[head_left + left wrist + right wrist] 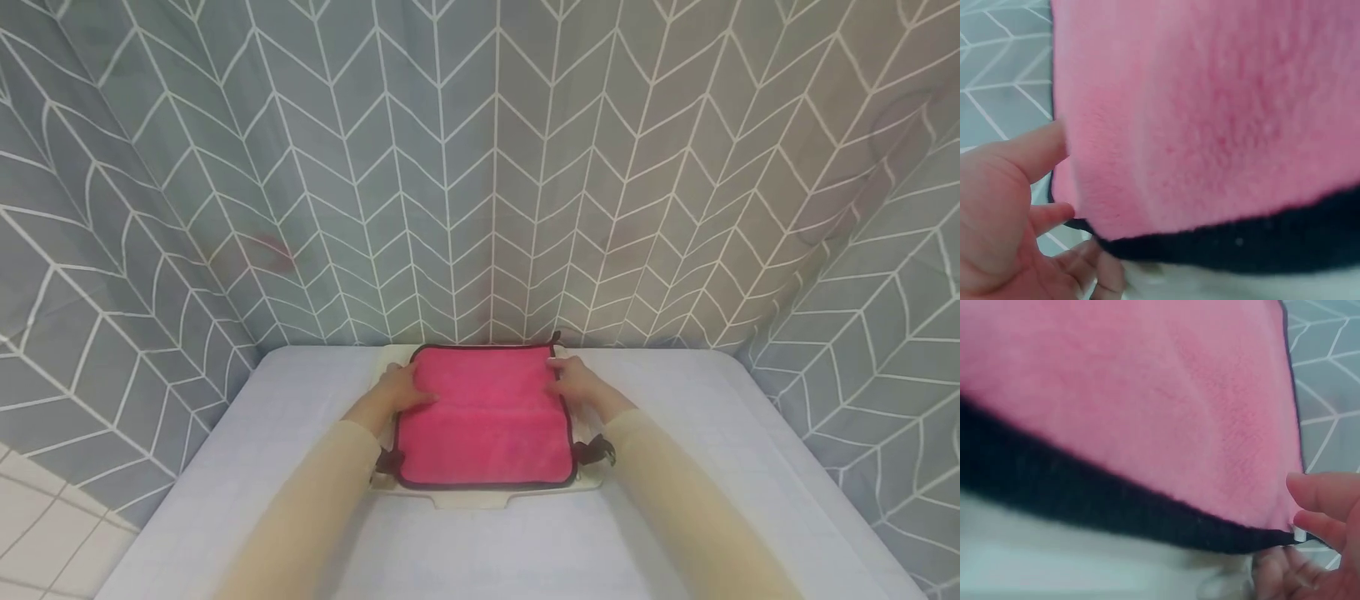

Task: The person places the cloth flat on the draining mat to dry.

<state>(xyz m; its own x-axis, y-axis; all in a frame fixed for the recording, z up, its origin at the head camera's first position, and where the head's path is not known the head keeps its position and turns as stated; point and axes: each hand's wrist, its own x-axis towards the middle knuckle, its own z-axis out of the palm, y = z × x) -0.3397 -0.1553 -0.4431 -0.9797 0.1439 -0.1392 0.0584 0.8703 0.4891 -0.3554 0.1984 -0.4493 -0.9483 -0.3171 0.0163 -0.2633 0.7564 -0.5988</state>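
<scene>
A pink plush pad with dark binding lies over a flat cream panel at the middle of the table. A faint crease crosses the pad. My left hand grips its left edge; in the left wrist view some fingers of that hand are on the pink face and others go under the dark border. On the opposite side my right hand holds the right edge. By its fingers in the right wrist view is a small white tag on the binding. What the undersides of the fingers touch is hidden.
Dark straps stick out near the pad's lower corners, the right strap with a buckle. The white-covered table ends at a grey chevron curtain behind and at both sides. Pale floor tiles show at lower left.
</scene>
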